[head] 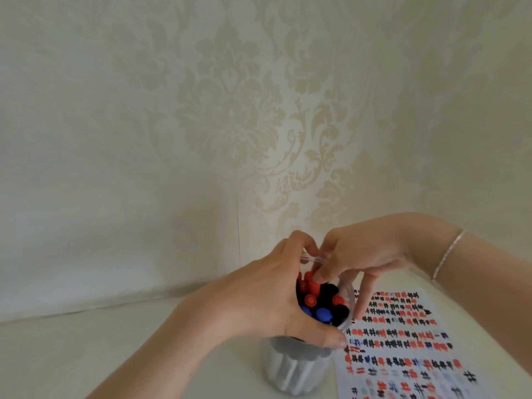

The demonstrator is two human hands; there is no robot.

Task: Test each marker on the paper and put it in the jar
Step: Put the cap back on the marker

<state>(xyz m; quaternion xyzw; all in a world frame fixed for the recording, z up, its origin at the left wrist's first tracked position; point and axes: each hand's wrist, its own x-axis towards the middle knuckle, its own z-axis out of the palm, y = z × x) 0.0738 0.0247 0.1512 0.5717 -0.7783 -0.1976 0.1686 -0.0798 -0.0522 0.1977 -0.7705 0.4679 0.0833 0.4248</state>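
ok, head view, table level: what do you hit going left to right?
Left forearm → left hand gripping the jar's rim → jar with red, black and blue marker caps → paper covered in test marks → bracelet on the right wrist.

Left hand (259, 298): enters from the lower left, forearm angled up and to the right. The fingers curl over the far side of the jar (299, 367) rim; the thumb wraps the near side, so the hand grips the jar's top. Right hand (362, 254): enters from the right, wrist bent downward, with a thin bracelet (447, 254) on the wrist. Its fingertips pinch the cap of a red marker (312, 283) from above.
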